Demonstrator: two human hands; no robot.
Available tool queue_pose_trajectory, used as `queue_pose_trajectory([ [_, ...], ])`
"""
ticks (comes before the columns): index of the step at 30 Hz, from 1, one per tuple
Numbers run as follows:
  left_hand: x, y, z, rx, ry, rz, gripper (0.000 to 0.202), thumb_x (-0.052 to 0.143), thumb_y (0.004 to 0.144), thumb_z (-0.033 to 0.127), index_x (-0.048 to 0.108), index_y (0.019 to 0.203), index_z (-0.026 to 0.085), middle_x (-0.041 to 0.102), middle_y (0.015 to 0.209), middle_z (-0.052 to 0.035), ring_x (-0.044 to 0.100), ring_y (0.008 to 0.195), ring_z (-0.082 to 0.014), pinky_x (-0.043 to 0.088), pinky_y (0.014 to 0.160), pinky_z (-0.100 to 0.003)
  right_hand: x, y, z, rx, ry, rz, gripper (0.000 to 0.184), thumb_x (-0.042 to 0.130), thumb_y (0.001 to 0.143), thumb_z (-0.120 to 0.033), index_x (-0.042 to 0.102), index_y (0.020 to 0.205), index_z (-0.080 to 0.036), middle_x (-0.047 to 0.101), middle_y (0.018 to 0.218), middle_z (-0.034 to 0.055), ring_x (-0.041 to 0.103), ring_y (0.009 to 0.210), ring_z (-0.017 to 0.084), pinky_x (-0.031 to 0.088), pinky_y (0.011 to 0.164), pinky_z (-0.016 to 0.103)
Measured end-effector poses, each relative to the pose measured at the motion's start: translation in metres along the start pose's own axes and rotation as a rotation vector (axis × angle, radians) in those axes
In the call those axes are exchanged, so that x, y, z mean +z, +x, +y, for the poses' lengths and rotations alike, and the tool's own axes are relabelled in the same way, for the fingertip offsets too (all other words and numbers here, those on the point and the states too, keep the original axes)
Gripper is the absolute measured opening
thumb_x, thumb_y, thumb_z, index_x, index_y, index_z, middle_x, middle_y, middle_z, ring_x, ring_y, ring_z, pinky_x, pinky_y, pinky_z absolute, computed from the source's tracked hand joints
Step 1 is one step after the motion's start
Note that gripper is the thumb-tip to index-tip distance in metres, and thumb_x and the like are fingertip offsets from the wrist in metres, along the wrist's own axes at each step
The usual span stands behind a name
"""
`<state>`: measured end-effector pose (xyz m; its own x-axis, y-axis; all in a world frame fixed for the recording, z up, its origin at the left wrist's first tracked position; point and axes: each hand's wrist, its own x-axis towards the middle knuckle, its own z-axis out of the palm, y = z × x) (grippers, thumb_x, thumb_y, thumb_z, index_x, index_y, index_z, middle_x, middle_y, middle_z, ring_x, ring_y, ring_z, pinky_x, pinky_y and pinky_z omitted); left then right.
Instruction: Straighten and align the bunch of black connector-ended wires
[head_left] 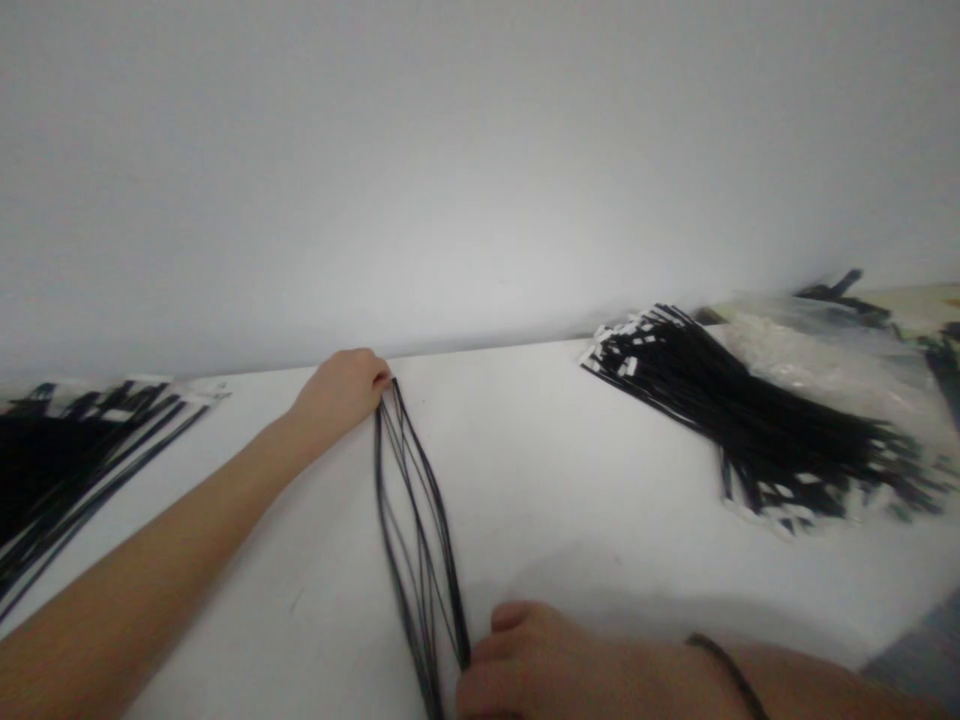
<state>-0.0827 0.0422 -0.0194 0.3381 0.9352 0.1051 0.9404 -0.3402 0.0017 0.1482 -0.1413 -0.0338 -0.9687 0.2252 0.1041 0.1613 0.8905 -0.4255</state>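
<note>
A small bundle of long black cable ties [420, 520] lies on the white table [540, 470], bowed apart in the middle. My left hand [341, 388] is closed round the far end of the bundle, close to the wall. My right hand [525, 665] is closed on the near end at the bottom edge of the view, with a thin dark band on its wrist.
A big heap of black cable ties with white tags [750, 410] lies at the right on clear plastic bags [817, 360]. Another pile of black ties in plastic [75, 450] lies at the far left. A plain white wall [480, 170] rises behind the table.
</note>
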Motion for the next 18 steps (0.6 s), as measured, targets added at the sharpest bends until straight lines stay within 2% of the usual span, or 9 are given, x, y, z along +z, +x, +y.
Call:
queue_pose_trajectory([
  [2,-0.004,-0.007,0.013,0.047,-0.030,-0.032,0.031,0.038,0.078,0.025,0.066,0.079,0.010,0.063,0.080,-0.0116,0.056,0.074,-0.0209,0.040,0.071,-0.032,-0.007,0.000,0.003,0.047,-0.051,0.047,0.020,0.042,0.084,-0.035,0.047,0.074,-0.018,0.054,0.071,-0.0023,0.046,0.065,0.010,0.034,0.066,0.024],
  [5,-0.011,-0.025,0.055,0.149,-0.075,-0.117,0.030,0.037,0.079,0.020,0.065,0.073,0.012,0.061,0.077,-0.0095,0.055,0.071,-0.0185,0.041,0.069,-0.030,-0.007,-0.001,0.015,0.226,-0.091,0.158,0.025,0.043,0.082,-0.039,0.049,0.072,-0.017,0.053,0.070,-0.0002,0.047,0.066,0.012,0.034,0.063,0.025],
  [9,-0.023,-0.057,0.114,0.378,-0.152,-0.347,0.020,0.042,0.073,0.014,0.061,0.066,0.014,0.059,0.072,-0.0094,0.055,0.065,-0.0175,0.041,0.062,-0.029,-0.006,-0.004,0.033,0.377,-0.026,0.294,0.018,0.046,0.081,-0.033,0.053,0.077,-0.017,0.055,0.077,0.0022,0.049,0.071,0.012,0.036,0.064,0.024],
  [11,-0.028,-0.069,0.130,0.396,-0.176,-0.416,0.014,0.047,0.069,0.013,0.059,0.063,0.015,0.059,0.071,-0.0094,0.054,0.062,-0.0181,0.041,0.059,-0.029,-0.009,-0.005,0.039,0.400,0.014,0.337,0.017,0.047,0.080,-0.031,0.054,0.079,-0.016,0.056,0.079,0.0039,0.050,0.075,0.012,0.037,0.067,0.024],
  [13,-0.031,-0.075,0.135,0.378,-0.195,-0.448,0.012,0.048,0.068,0.015,0.058,0.061,0.015,0.058,0.070,-0.0091,0.054,0.061,-0.0185,0.041,0.058,-0.030,-0.013,-0.007,0.041,0.414,0.035,0.359,0.016,0.048,0.079,-0.030,0.055,0.079,-0.015,0.056,0.079,0.0044,0.050,0.076,0.013,0.038,0.067,0.024],
  [15,-0.029,-0.074,0.131,0.361,-0.204,-0.432,0.014,0.046,0.070,0.017,0.058,0.062,0.016,0.058,0.070,-0.0090,0.055,0.061,-0.0183,0.042,0.058,-0.030,-0.015,-0.008,0.039,0.426,0.027,0.365,0.016,0.049,0.078,-0.030,0.054,0.077,-0.015,0.055,0.077,0.0037,0.050,0.074,0.012,0.037,0.066,0.024],
  [18,-0.019,-0.056,0.109,0.325,-0.131,-0.289,0.018,0.041,0.072,0.014,0.059,0.069,0.015,0.058,0.074,-0.0097,0.055,0.065,-0.0182,0.042,0.061,-0.030,-0.009,-0.007,0.027,0.384,-0.009,0.310,0.016,0.051,0.077,-0.032,0.052,0.073,-0.016,0.054,0.071,0.0015,0.049,0.067,0.011,0.035,0.064,0.025],
])
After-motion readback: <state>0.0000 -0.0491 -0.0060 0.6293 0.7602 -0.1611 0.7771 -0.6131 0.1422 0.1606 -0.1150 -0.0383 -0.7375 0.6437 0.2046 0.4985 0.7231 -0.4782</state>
